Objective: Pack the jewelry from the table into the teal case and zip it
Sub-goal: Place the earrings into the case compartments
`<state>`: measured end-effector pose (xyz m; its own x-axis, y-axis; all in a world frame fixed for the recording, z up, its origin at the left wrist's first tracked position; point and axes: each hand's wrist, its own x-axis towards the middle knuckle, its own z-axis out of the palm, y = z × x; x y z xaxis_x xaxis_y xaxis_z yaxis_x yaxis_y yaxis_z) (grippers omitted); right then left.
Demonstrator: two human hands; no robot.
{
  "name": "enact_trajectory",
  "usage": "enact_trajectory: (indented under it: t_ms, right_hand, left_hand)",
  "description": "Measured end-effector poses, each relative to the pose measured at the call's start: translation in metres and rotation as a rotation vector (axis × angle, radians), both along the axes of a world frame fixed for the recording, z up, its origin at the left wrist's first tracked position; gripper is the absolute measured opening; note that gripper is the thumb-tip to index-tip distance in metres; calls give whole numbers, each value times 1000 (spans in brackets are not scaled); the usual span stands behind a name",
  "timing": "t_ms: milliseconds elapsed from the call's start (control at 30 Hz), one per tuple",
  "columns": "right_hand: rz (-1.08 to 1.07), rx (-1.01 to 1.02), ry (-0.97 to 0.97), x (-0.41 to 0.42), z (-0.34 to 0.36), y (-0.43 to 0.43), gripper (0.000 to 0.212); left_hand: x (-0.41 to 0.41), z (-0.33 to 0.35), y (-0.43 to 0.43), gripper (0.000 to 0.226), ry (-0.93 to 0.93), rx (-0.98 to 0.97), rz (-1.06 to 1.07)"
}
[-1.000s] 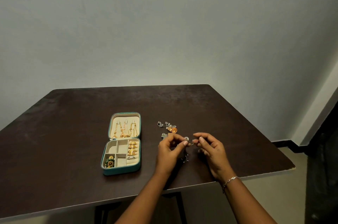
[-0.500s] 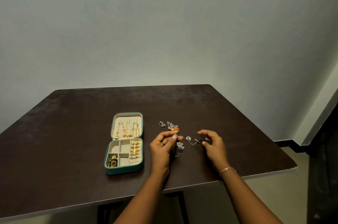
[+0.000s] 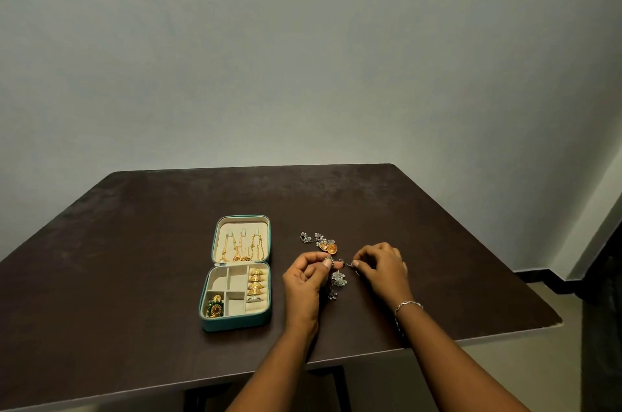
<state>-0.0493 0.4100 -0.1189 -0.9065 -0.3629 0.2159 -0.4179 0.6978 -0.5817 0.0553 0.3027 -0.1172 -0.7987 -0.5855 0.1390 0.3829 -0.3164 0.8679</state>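
The teal case (image 3: pixel 235 324) lies open on the dark table (image 3: pixel 134 277), gold chains hanging in its lid and gold rings and a green earring in its tray compartments. Right of it, my left hand (image 3: pixel 304 280) and my right hand (image 3: pixel 383 268) each pinch one end of a silver chain earring (image 3: pixel 338 278), whose fan-shaped pendant dangles between them just above the table. Behind the hands, a small pile of loose silver pieces and an orange-gold earring (image 3: pixel 328 246) rests on the table.
The table's front edge runs just below my wrists and its right corner (image 3: pixel 555 322) is near. A bracelet (image 3: pixel 407 305) sits on my right wrist. A pale wall stands behind the table; floor and a dark skirting show at the right.
The hands drew apart, stretching the silver chain, then came closer again. The pendant now hangs between them. The case has not moved.
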Motion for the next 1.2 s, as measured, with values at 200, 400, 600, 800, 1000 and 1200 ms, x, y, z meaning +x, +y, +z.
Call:
enact_trajectory:
  t_ms: [200,400,600,800,1000,1200]
  right_hand:
    - [36,-389,-41,2,-1,7,15]
    - [58,-722,-175,12,1,13,20]
    - [105,-940,-342,28,4,21,20]
    - [174,-1018,-441,50,3,28,17]
    - [244,-953,-401,54,0,28,16]
    - [293,-926,-380,55,1,24,14]
  left_hand:
    - [-1,-1,-3,10,-6,-32,10]
    - [-1,-4,-2,7,-13,-67,11]
    - [1,-2,0,7,-15,-165,-13]
    - [6,-2,7,20,-37,-381,-38]
    - [7,-5,9,18,-91,-382,-108]
    - [5,-4,7,16,-97,-419,-124]
